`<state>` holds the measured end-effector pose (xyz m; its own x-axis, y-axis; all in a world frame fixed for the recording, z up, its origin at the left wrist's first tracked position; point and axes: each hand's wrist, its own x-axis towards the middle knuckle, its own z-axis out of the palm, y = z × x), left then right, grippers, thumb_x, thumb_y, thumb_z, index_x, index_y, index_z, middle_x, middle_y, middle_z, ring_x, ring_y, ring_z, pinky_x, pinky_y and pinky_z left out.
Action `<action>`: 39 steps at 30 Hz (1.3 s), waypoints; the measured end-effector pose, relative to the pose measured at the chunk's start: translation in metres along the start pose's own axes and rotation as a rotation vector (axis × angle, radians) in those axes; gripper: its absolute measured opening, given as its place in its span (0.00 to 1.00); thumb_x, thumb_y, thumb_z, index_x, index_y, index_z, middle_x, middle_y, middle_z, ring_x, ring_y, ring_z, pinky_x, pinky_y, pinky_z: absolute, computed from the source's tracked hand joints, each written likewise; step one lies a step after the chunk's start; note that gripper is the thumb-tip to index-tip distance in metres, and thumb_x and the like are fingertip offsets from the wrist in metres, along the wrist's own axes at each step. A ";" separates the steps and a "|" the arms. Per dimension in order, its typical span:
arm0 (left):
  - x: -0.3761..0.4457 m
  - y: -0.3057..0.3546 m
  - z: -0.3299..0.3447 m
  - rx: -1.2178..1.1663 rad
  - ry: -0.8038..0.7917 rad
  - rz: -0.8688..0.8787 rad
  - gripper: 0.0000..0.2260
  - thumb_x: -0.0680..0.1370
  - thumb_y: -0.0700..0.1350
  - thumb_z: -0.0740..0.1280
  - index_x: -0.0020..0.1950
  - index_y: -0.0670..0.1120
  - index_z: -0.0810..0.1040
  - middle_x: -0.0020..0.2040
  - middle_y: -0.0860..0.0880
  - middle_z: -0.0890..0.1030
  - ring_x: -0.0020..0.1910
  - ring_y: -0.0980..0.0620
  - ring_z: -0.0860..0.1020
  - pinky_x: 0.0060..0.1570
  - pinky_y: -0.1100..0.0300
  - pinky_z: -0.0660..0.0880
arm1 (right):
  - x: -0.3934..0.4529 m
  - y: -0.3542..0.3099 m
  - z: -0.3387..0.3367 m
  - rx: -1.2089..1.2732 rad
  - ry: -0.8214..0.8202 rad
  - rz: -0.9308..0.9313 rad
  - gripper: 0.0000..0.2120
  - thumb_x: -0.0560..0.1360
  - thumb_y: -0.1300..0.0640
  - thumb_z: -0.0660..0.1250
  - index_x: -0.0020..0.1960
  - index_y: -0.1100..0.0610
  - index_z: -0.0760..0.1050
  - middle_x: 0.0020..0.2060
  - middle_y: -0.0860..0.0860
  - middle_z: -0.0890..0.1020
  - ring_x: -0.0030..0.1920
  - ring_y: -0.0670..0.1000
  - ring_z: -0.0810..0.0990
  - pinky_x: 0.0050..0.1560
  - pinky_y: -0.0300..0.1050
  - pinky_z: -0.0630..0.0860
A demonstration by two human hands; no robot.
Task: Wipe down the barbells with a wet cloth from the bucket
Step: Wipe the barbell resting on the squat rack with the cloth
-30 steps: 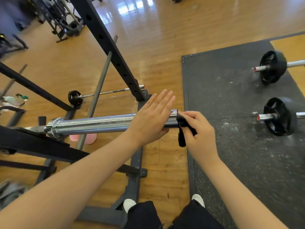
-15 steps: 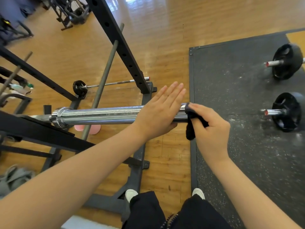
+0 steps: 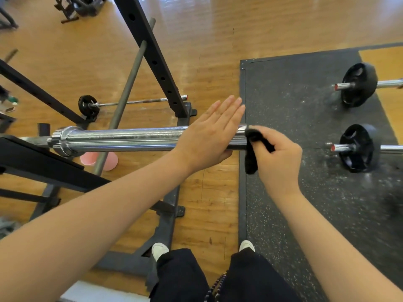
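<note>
A chrome barbell sleeve [image 3: 122, 139] lies across the black rack, its end pointing right. My left hand [image 3: 209, 132] rests flat on top of the sleeve near its end, fingers straight, thumb under the bar. My right hand [image 3: 279, 158] grips a black cloth [image 3: 250, 153] and presses it against the very end of the sleeve; part of the cloth hangs down below the bar. No bucket is in view.
The black rack upright [image 3: 152, 55] and its base frame [image 3: 170, 214] stand just in front of my feet. Two loaded barbells [image 3: 357, 83] [image 3: 357, 148] lie on the dark rubber mat [image 3: 294, 101] to the right. A small barbell [image 3: 130, 102] and a pink object [image 3: 109, 163] are on the wooden floor.
My hands stay where they were on the sleeve's end. The view has shifted a little, so the bar and hands appear further right.
</note>
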<state>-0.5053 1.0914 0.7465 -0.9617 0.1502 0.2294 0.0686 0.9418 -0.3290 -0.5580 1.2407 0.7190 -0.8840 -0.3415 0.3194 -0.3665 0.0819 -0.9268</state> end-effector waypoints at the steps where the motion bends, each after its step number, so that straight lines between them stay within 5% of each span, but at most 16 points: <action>1: 0.000 0.000 0.000 -0.007 0.006 0.001 0.39 0.68 0.50 0.75 0.71 0.33 0.64 0.71 0.35 0.67 0.71 0.39 0.64 0.71 0.49 0.55 | 0.003 -0.001 0.004 0.019 0.012 0.026 0.13 0.74 0.68 0.65 0.51 0.52 0.80 0.43 0.44 0.82 0.45 0.45 0.81 0.49 0.39 0.77; 6: -0.002 0.000 0.003 -0.014 0.015 -0.001 0.39 0.68 0.50 0.75 0.71 0.33 0.64 0.70 0.35 0.67 0.71 0.39 0.65 0.71 0.49 0.56 | -0.018 -0.002 -0.002 -0.027 -0.009 0.036 0.13 0.73 0.70 0.66 0.52 0.57 0.82 0.45 0.50 0.84 0.46 0.44 0.81 0.51 0.36 0.76; 15: -0.003 -0.001 0.005 -0.034 0.006 0.010 0.37 0.70 0.49 0.72 0.72 0.33 0.61 0.72 0.35 0.66 0.72 0.39 0.63 0.71 0.49 0.55 | -0.021 -0.008 0.001 0.022 -0.004 0.126 0.12 0.75 0.67 0.65 0.50 0.53 0.81 0.40 0.49 0.83 0.39 0.41 0.80 0.41 0.31 0.73; 21: -0.002 0.000 0.004 -0.039 -0.012 0.012 0.38 0.70 0.49 0.72 0.73 0.33 0.61 0.72 0.35 0.65 0.73 0.39 0.62 0.72 0.49 0.54 | -0.006 -0.013 0.002 0.042 0.006 0.155 0.08 0.76 0.64 0.65 0.46 0.55 0.81 0.31 0.47 0.81 0.31 0.46 0.79 0.35 0.38 0.75; 26: -0.002 -0.001 0.003 -0.038 -0.023 0.023 0.41 0.71 0.56 0.70 0.75 0.36 0.57 0.74 0.38 0.61 0.75 0.41 0.57 0.72 0.49 0.47 | -0.021 -0.020 -0.008 -0.045 0.018 0.098 0.13 0.74 0.68 0.66 0.50 0.52 0.80 0.40 0.50 0.83 0.37 0.45 0.80 0.39 0.31 0.75; 29: -0.015 -0.002 -0.003 -0.042 -0.008 -0.052 0.47 0.69 0.65 0.68 0.76 0.38 0.53 0.75 0.40 0.59 0.75 0.42 0.56 0.73 0.47 0.45 | -0.004 -0.029 -0.008 -0.164 0.141 -0.023 0.14 0.72 0.67 0.67 0.55 0.57 0.80 0.50 0.48 0.81 0.51 0.41 0.78 0.55 0.29 0.71; 32: -0.039 -0.008 -0.002 -0.056 0.036 -0.163 0.47 0.68 0.65 0.66 0.75 0.37 0.55 0.75 0.39 0.62 0.75 0.42 0.59 0.73 0.46 0.48 | 0.013 -0.038 -0.003 -0.357 0.013 -0.170 0.14 0.71 0.60 0.68 0.57 0.59 0.80 0.55 0.51 0.80 0.56 0.45 0.75 0.60 0.26 0.63; 36: -0.059 -0.027 0.002 -0.055 0.015 -0.299 0.49 0.65 0.63 0.69 0.75 0.38 0.52 0.74 0.38 0.62 0.74 0.41 0.59 0.72 0.45 0.48 | 0.010 -0.039 0.015 -0.584 -0.275 -0.185 0.22 0.72 0.48 0.63 0.62 0.58 0.77 0.59 0.53 0.78 0.61 0.54 0.73 0.60 0.47 0.67; 39: -0.070 -0.041 0.005 -0.066 0.023 -0.310 0.47 0.66 0.63 0.67 0.75 0.38 0.53 0.74 0.38 0.62 0.74 0.41 0.58 0.73 0.47 0.45 | 0.002 -0.035 0.016 -0.602 -0.184 -0.236 0.18 0.72 0.53 0.65 0.59 0.59 0.79 0.56 0.55 0.79 0.58 0.57 0.75 0.57 0.42 0.66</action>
<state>-0.4420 1.0407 0.7398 -0.9332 -0.1409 0.3305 -0.2089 0.9613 -0.1798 -0.5421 1.2223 0.7485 -0.7158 -0.5642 0.4114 -0.6890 0.4749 -0.5475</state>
